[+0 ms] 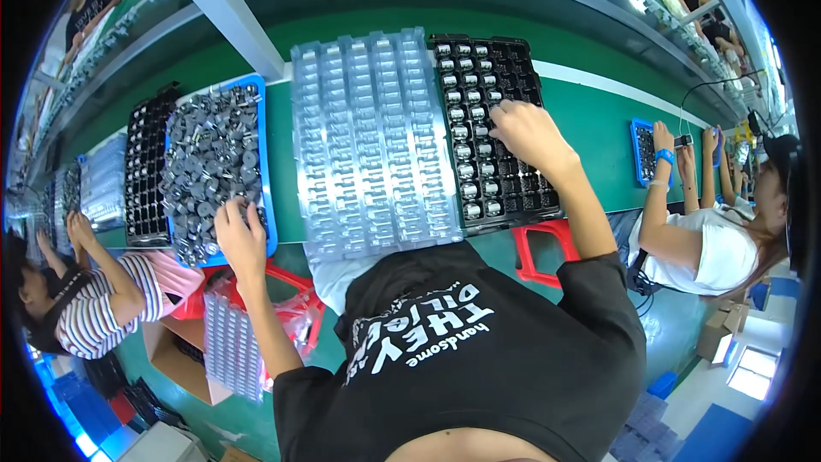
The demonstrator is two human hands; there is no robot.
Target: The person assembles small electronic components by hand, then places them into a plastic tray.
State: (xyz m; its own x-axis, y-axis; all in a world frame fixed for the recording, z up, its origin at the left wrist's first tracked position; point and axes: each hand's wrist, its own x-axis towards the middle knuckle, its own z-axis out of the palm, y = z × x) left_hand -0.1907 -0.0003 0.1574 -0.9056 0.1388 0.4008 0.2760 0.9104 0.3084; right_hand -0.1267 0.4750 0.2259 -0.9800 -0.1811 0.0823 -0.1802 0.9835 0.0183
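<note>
My left hand reaches over the near right part of a blue bin heaped with small grey and silver cylindrical metal parts. Its fingers are bent and apart, their tips at the parts. My right hand is over a black tray of small pockets. Thumb and fingers there are pinched together at the third column; whatever is between them is hidden. Silver parts sit in the tray's left columns, while its right columns show bare black pockets. Between my hands lies a stack of clear plastic trays.
A second black tray stands left of the bin on the green table. A grey post rises behind. Co-workers sit left and right, one by a small blue bin. Red stools and a cardboard box are below.
</note>
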